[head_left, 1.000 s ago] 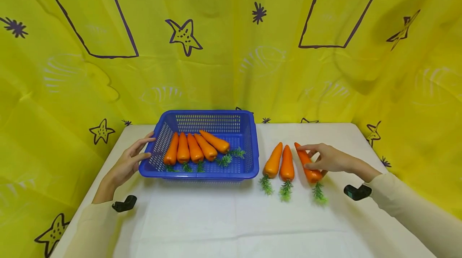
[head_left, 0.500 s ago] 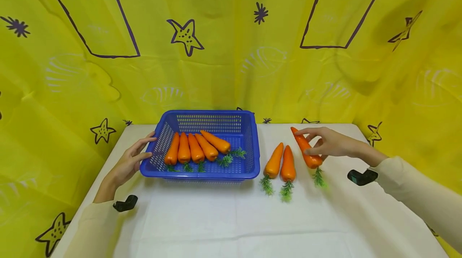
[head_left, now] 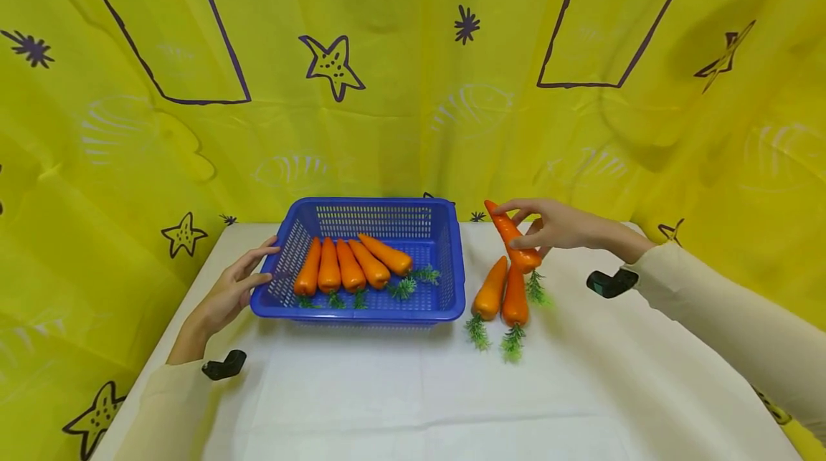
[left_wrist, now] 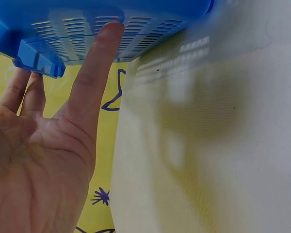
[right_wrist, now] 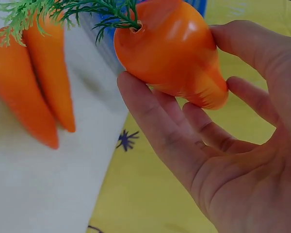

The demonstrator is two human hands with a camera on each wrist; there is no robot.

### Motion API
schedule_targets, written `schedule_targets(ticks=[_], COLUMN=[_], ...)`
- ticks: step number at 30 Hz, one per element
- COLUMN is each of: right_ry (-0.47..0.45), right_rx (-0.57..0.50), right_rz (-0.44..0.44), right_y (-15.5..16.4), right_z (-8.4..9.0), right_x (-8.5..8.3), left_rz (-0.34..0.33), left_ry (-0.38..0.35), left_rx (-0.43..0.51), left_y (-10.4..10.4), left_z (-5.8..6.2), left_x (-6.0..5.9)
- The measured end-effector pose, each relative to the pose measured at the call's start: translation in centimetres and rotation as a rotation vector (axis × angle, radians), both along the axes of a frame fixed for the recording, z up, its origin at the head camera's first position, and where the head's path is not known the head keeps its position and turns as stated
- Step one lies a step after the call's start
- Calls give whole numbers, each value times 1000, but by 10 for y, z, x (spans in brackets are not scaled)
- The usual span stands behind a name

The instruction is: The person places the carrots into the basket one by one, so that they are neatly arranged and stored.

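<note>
In the head view my right hand (head_left: 558,223) pinches an orange carrot (head_left: 520,249) with a green leafy top. It is raised above the table, tip pointing away and left. The right wrist view shows the held carrot (right_wrist: 167,46) between thumb and fingertips. Below lie two carrots, one lighter (head_left: 490,292) and one deeper orange (head_left: 515,300), side by side. My left hand (head_left: 224,296) touches the left end of the blue basket (head_left: 361,314) with fairly straight fingers. Its thumb (left_wrist: 89,77) lies against the slotted wall in the left wrist view. Several carrots (head_left: 351,267) lie fanned inside the basket.
A white cloth (head_left: 361,389) covers the table. Yellow curtains (head_left: 413,124) with dark drawings hang close behind it and on both sides. The basket stands near the back edge, left of the two loose carrots.
My right hand has lifted the rightmost carrot off the table and moved it left and away, over the other two. The left hand and the basket have stayed put.
</note>
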State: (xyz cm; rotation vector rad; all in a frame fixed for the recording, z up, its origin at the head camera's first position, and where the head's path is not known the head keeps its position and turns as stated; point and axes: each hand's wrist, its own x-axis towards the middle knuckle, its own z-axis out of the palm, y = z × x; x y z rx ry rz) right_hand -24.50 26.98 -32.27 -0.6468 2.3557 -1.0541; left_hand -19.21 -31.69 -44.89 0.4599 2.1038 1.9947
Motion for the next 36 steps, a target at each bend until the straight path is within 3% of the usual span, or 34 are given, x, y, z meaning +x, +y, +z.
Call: schedule_targets(ticks=[9, 18, 28, 36], right_ry=[15, -17, -64, -146], right_rx=[-21, -83, -149, -200], right_rz=[81, 139, 181, 158], right_y=[-55, -122, -198, -253], right_z=[11, 11, -6, -26], right_x=[-24, -45, -56, -61], left_rz=[17, 6, 17, 11], left_ry=[-8, 2, 2, 5], left_rx=[-12, -30, -53, -48], left_y=[1, -1, -1, -2], left_z=[1, -1, 0, 1], left_x=[2, 0, 0, 0])
